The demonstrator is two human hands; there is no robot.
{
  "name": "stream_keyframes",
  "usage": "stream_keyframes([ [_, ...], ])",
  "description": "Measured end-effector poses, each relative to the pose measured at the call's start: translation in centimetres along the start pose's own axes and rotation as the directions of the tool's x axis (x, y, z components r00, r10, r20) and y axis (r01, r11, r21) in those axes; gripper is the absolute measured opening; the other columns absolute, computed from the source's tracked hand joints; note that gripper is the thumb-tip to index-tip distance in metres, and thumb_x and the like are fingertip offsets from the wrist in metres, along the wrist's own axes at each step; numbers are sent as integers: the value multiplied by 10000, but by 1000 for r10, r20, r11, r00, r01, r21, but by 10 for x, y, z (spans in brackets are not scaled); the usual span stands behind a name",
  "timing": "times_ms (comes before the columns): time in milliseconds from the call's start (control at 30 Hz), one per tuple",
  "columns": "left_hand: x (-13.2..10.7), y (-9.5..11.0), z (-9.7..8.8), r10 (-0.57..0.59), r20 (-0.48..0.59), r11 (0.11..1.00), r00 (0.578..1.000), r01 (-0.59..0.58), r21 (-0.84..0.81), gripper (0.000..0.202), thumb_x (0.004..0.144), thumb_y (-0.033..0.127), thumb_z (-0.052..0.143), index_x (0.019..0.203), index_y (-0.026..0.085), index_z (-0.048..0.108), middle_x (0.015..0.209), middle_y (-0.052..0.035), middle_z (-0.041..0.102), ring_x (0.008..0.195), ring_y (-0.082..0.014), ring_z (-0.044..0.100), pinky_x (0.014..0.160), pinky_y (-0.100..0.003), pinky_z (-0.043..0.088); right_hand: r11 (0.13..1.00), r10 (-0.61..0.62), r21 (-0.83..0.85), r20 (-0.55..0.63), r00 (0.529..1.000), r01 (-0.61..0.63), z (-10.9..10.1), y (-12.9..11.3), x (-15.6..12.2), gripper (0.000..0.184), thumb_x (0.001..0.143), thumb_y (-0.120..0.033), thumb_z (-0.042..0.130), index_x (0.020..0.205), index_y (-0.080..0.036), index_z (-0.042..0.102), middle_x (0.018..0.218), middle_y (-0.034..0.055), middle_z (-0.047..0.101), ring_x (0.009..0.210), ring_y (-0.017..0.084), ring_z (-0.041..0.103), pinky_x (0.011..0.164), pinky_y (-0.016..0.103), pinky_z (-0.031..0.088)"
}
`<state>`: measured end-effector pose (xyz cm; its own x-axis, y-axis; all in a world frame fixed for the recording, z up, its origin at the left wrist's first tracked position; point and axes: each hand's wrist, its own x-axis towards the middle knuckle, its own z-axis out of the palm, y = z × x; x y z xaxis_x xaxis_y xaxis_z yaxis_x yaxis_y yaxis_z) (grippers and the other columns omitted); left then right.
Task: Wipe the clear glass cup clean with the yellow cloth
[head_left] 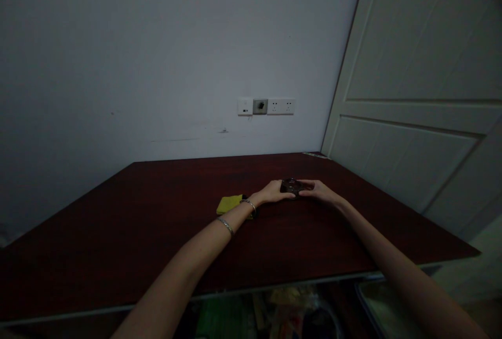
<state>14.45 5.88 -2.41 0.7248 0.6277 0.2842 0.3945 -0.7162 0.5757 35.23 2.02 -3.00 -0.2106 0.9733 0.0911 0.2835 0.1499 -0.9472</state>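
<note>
A small, dark, glossy dish [290,186] that looks like glass rests on the dark red tabletop [176,234]. On its left side, my left hand [273,191] curves round it, thumb at the near edge. My right hand [318,191] grips the opposite side, with fingers at the rim and thumb in front. Just left of my left wrist lies a folded yellow cloth [229,204] with a dark edge, partly hidden by the forearm. Two bracelets are on my left arm. Dim light hides the dish's finer details.
Wall sockets [281,106] sit above the table's back edge. A pale panelled door or cabinet [415,135] borders the right side. Below the front edge, an open space holds a green item [221,318], several packets and a pale container [386,307].
</note>
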Motion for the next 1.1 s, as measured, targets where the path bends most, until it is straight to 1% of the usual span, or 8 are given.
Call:
stream_keyframes([
  [167,0,-2,3,14,16,1000,1000,-13,-17,444,699,421,631,1009,105,597,956,-112,649,832,-207,593,721,-289,446,1000,1,-24,49,999,0,-1,1,-1,587,589,-307,736,1137,-166,579,1114,80,633,1080,244,558,994,388,381],
  [367,0,-3,6,7,12,1000,1000,-7,4,433,705,422,623,996,102,606,966,-122,649,842,-218,597,730,-298,445,999,28,-41,45,999,-27,-2,3,-1,590,590,-324,734,1135,-163,579,1124,83,627,1087,247,553,1002,396,370],
  [600,0,-1,6,-18,38,1000,999,18,0,432,698,421,627,999,112,610,992,-124,648,867,-229,598,766,-317,445,1000,19,-26,94,995,-17,-3,3,-1,593,590,-314,734,1142,-170,574,1150,77,613,1105,244,540,1010,393,360],
  [800,1,-3,8,-3,43,1000,999,2,24,415,702,427,621,982,122,613,976,-114,654,870,-225,598,789,-321,444,998,30,-59,76,997,-25,-2,0,-2,588,573,-314,741,1124,-176,590,1151,74,612,1120,254,527,1010,414,356],
  [967,2,-6,10,17,46,998,999,-20,65,434,711,453,604,990,122,598,1028,-131,637,933,-244,585,852,-346,419,997,42,-71,101,994,-35,-4,-2,-1,596,571,-308,743,1131,-178,585,1150,75,613,1111,250,535,1011,410,357],
  [1033,3,-8,11,5,52,997,999,-9,80,464,710,477,595,1001,115,588,1051,-149,625,977,-265,571,888,-370,397,997,36,-74,113,993,-27,-4,-3,-1,601,572,-305,744,1136,-175,582,1155,78,610,1105,247,540,1011,401,357],
  [1100,4,-10,13,-11,57,996,998,6,88,537,705,513,580,1043,94,563,1104,-186,592,1058,-304,530,938,-413,354,996,35,-81,137,990,-24,-4,-5,-1,602,576,-306,742,1142,-177,579,1154,77,611,1099,249,544,1012,404,357],
])
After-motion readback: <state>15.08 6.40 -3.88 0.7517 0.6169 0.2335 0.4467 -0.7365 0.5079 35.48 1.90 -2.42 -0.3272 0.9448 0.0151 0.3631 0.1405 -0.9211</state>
